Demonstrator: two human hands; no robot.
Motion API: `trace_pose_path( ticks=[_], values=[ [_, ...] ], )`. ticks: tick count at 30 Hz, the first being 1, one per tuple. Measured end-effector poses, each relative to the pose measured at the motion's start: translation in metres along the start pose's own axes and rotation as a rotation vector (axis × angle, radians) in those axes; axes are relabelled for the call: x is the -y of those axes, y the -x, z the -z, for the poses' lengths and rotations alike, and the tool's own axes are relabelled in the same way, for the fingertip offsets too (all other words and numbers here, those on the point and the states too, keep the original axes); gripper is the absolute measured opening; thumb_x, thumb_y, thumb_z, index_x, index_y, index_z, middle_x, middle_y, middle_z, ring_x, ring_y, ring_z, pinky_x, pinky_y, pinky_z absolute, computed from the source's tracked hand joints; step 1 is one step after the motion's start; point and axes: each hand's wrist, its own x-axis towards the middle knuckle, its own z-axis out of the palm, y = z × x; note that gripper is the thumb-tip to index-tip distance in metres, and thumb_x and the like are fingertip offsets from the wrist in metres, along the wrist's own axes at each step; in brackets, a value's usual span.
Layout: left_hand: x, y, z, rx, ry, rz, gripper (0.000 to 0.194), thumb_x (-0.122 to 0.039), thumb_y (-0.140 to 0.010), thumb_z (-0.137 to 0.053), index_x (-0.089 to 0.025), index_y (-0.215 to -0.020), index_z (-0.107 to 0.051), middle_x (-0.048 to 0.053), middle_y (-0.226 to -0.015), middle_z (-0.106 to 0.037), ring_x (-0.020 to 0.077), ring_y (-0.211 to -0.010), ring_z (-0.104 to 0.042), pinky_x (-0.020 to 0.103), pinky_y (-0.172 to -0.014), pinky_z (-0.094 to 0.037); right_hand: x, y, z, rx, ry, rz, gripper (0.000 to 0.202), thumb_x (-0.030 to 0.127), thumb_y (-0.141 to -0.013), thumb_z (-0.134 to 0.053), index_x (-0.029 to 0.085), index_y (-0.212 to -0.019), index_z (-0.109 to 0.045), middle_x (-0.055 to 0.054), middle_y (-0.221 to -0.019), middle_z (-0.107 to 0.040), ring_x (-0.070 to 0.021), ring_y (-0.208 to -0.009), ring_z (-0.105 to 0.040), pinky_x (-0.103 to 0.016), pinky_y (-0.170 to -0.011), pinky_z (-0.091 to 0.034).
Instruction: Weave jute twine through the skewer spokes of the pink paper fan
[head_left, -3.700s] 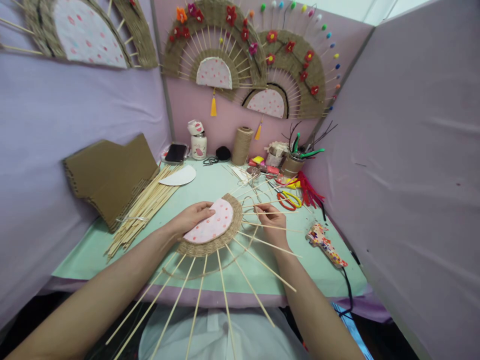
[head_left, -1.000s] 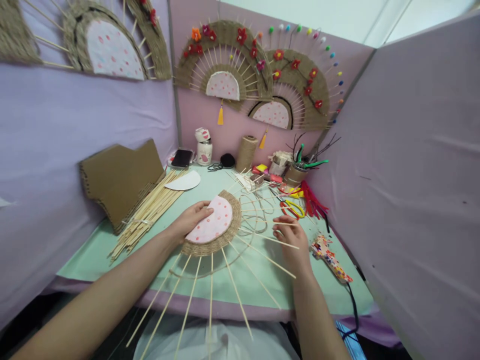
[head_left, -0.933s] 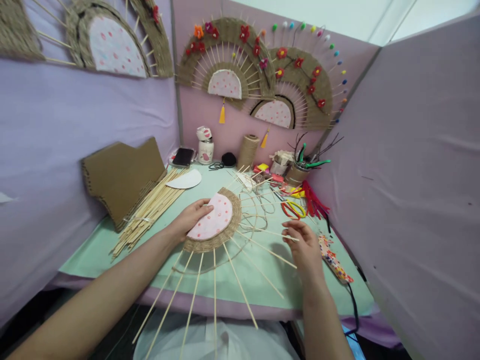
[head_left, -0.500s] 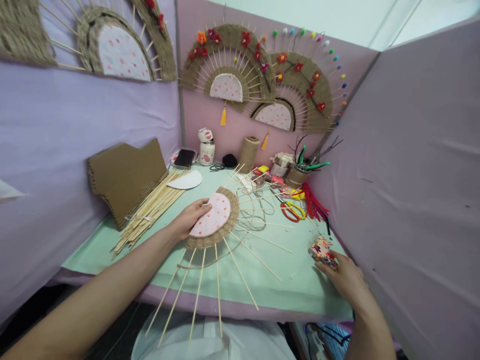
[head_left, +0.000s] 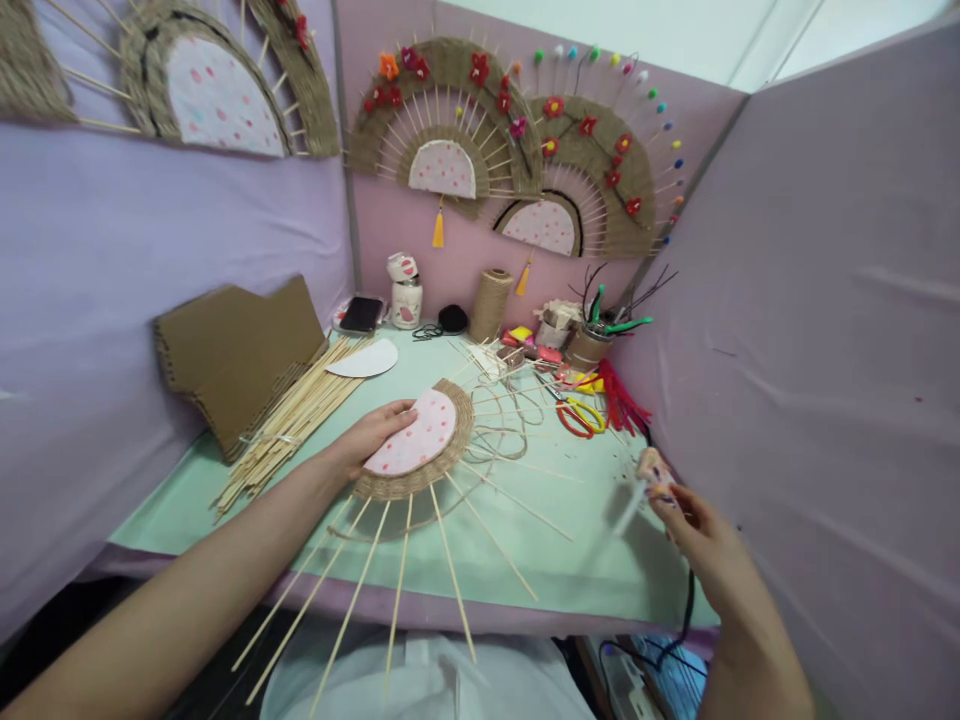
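My left hand (head_left: pixel 375 437) grips the straight edge of a half-round woven fan (head_left: pixel 457 440), thumb on its pink dotted centre. Thin sticks spread from the fan's twine-woven rim toward the table's front edge and to the right. A loose strand of twine (head_left: pixel 499 440) trails from it. At the right, my right hand (head_left: pixel 701 535) is closed around a colourfully patterned glue gun (head_left: pixel 654 468). A whitish glue stick (head_left: pixel 630 508) juts from it down to the left, and a black cord (head_left: pixel 688 605) hangs below. The hand hides part of the glue gun.
Red-and-yellow scissors (head_left: pixel 577 415) lie near red fuzzy stems (head_left: pixel 621 398). A bundle of sticks (head_left: pixel 285 425), a white card (head_left: pixel 365 359) and cardboard (head_left: pixel 240 350) are on the left. A twine spool (head_left: pixel 491 305) and a tool pot (head_left: pixel 587 347) stand behind. Finished fans hang on the walls.
My right hand has raised the glue gun off the table, so its glue stick and cord now show. The fan in my left hand has shifted slightly left and turned a little.
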Motion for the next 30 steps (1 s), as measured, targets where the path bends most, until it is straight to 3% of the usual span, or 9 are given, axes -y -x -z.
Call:
trace_pose_path(
  ticks=[4, 8, 11, 16, 22, 30],
  values=[
    [0.003, 0.001, -0.001, 0.059, -0.09, 0.041, 0.046, -0.034, -0.069, -0.07, -0.019, -0.11, -0.055, 0.003, -0.087, -0.067, 0.0105, -0.061, -0.061, 0.02, -0.053, -0.046, 0.044, 0.018, 0.009, 0.072, -0.531, -0.002, 0.04, 0.056, -0.064, -0.063, 0.02, -0.08, -0.056, -0.003, -0.073, -0.056, -0.0127, -0.057, -0.049, -0.024, -0.049, -0.041],
    [0.003, 0.004, -0.005, 0.11, -0.156, 0.061, 0.047, -0.039, -0.07, -0.068, -0.018, -0.11, -0.053, 0.003, -0.085, -0.066, 0.0109, -0.059, -0.06, 0.021, -0.053, -0.045, 0.09, 0.02, 0.009, 0.327, -0.695, 0.017, 0.034, 0.046, -0.064, -0.069, 0.019, -0.079, -0.055, 0.001, -0.064, -0.047, -0.007, -0.046, -0.033, -0.019, -0.036, -0.026],
    [0.002, 0.005, -0.007, 0.119, -0.19, 0.054, 0.048, -0.041, -0.069, -0.068, -0.018, -0.109, -0.054, 0.003, -0.085, -0.066, 0.011, -0.06, -0.059, 0.021, -0.052, -0.045, 0.115, 0.01, -0.001, 0.496, -0.594, 0.067, 0.029, 0.038, -0.066, -0.07, 0.017, -0.078, -0.054, 0.003, -0.061, -0.04, -0.0057, -0.047, -0.029, -0.018, -0.036, -0.022],
    [0.0, 0.007, -0.007, 0.077, -0.239, 0.039, 0.051, -0.043, -0.067, -0.069, -0.018, -0.109, -0.055, 0.002, -0.084, -0.066, 0.0109, -0.06, -0.059, 0.02, -0.052, -0.043, 0.148, -0.016, -0.019, 0.727, -0.315, 0.101, 0.03, 0.043, -0.076, -0.061, 0.014, -0.077, -0.056, 0.002, -0.06, -0.041, -0.0057, -0.049, -0.032, -0.019, -0.04, -0.024],
    [-0.001, 0.006, -0.006, 0.081, -0.224, -0.003, 0.05, -0.044, -0.067, -0.068, -0.019, -0.108, -0.056, 0.001, -0.084, -0.066, 0.0109, -0.06, -0.059, 0.021, -0.053, -0.042, 0.179, -0.032, -0.038, 0.815, -0.066, 0.127, 0.04, 0.053, -0.072, -0.059, 0.013, -0.077, -0.058, 0.0, -0.061, -0.045, -0.0059, -0.048, -0.033, -0.02, -0.038, -0.022],
    [-0.002, 0.007, -0.003, 0.091, -0.181, -0.005, 0.051, -0.045, -0.067, -0.068, -0.019, -0.109, -0.055, 0.002, -0.079, -0.066, 0.0112, -0.056, -0.059, 0.022, -0.051, -0.042, 0.197, -0.028, -0.048, 0.831, 0.183, 0.203, 0.05, 0.064, -0.071, -0.054, 0.014, -0.075, -0.058, 0.001, -0.056, -0.044, -0.0066, -0.045, -0.035, -0.021, -0.037, -0.028]
  ],
)
